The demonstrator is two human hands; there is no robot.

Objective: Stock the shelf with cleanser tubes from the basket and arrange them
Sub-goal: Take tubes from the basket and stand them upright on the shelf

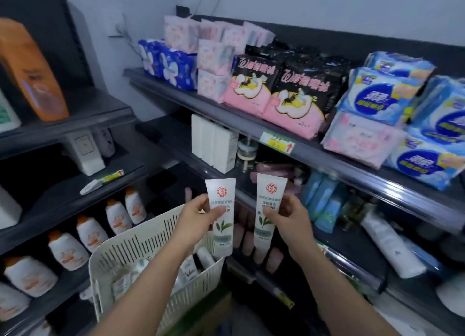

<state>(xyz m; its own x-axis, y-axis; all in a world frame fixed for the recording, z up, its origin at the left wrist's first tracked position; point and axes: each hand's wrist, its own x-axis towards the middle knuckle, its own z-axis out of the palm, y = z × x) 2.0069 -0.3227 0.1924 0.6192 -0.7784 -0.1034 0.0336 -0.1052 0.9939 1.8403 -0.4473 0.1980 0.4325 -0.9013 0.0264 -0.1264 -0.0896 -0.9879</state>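
My left hand (196, 218) grips a white cleanser tube (221, 187) with a red seal and a green leaf print, held upright with its cap down. My right hand (293, 221) grips a second matching tube (268, 192) the same way, a little to the right. Both tubes hang in front of the dark middle shelf (176, 137). Below my left hand stands a cream slotted basket (130, 250) with several more tubes (191, 265) lying inside.
White boxes (214, 142) and a small jar (246, 152) stand on the middle shelf. Pad packs (289, 99) fill the upper shelf. Blue tubes (324, 200) and a large white tube (392, 245) lie at right. Orange-capped bottles (93, 232) line the left shelves.
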